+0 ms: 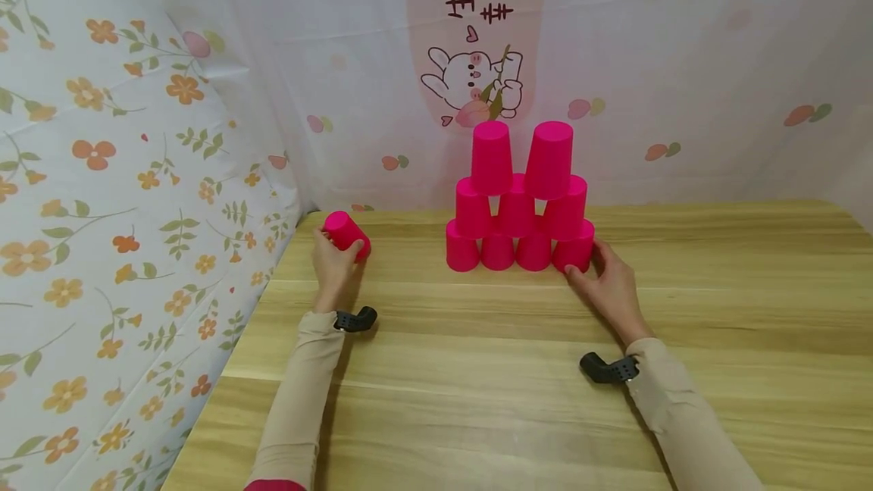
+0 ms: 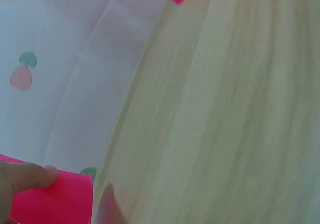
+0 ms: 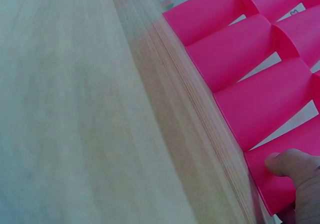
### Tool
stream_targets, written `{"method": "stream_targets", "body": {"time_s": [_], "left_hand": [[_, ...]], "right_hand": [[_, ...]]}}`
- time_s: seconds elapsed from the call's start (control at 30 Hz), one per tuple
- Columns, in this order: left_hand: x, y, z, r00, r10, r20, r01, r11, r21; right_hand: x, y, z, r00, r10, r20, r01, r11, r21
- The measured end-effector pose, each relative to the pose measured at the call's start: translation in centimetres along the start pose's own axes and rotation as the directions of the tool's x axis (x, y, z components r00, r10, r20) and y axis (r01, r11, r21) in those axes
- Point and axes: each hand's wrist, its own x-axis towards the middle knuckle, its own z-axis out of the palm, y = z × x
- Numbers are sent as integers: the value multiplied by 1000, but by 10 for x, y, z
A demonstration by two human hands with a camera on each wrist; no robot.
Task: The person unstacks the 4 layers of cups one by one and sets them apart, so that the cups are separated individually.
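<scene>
Pink cups, all upside down, form a stack near the table's back edge: a bottom row of several, three in the middle row, and two top cups [image 1: 492,159] side by side. At the bottom row's right end, my right hand [image 1: 610,290] grips the end cup [image 3: 272,181], thumb on its near side. Over by the back left corner, my left hand [image 1: 334,267] holds a single pink cup [image 1: 346,233], tilted, its closed end up and to the left. The left wrist view shows the thumb pressed along this cup [image 2: 60,199]; whether its rim touches the table I cannot tell.
The wooden table [image 1: 470,377] runs up to a white printed cloth [image 1: 327,74] hanging behind the stack. A floral cloth [image 1: 129,211] hangs along the left side. Black wrist cameras sit on both sleeves, the right camera [image 1: 607,368] over the table.
</scene>
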Motion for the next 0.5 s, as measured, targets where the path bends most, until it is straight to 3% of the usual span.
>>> {"method": "stream_targets", "body": {"time_s": [0.27, 0.5], "left_hand": [[17, -3, -5, 999, 22, -40, -17, 991, 129], [25, -13, -9, 988, 49, -149, -16, 977, 214]], "right_hand": [[1, -1, 0, 1000, 1, -14, -1, 1000, -16], [1, -2, 1, 1000, -2, 6, 2, 1000, -11]]}}
